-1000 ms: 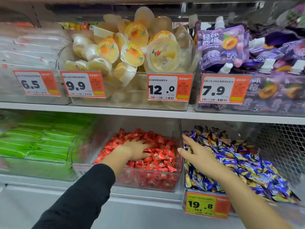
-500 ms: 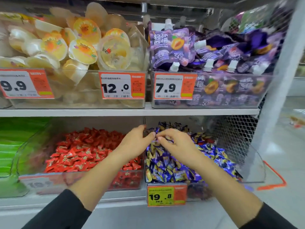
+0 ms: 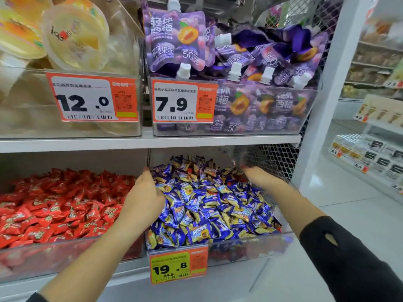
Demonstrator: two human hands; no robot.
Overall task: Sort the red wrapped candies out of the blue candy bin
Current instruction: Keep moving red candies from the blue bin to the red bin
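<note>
Setting: shop shelving (image 3: pixel 152 143), two tiers of clear bins, pale floor and further racks off to the right.
Left hand (image 3: pixel 144 196): at the left edge of the blue candy bin (image 3: pixel 250 245), fingers straight and together, resting on the wrappers beside the divider; nothing gripped.
Right hand (image 3: pixel 262 178): at the bin's far right rear, near the wire mesh (image 3: pixel 277 159); fingertips blurred, so cannot tell whether spread or pinching.
Blue candies (image 3: pixel 209 203): heaped between the two hands, blue and yellow wrappers filling the bin.
Red wrapped candies (image 3: pixel 190 171): a few red bits showing among the blue heap towards the back; exact count unclear.
Red candy bin (image 3: pixel 65 256): just left of the blue one, piled with red wrappers.
Price tag (image 3: pixel 178 267): on the blue bin's front, reads 19.8.
Upper shelf: purple jelly pouches (image 3: pixel 174 40) above the blue bin, jelly cups (image 3: pixel 74 38) to their left.
</note>
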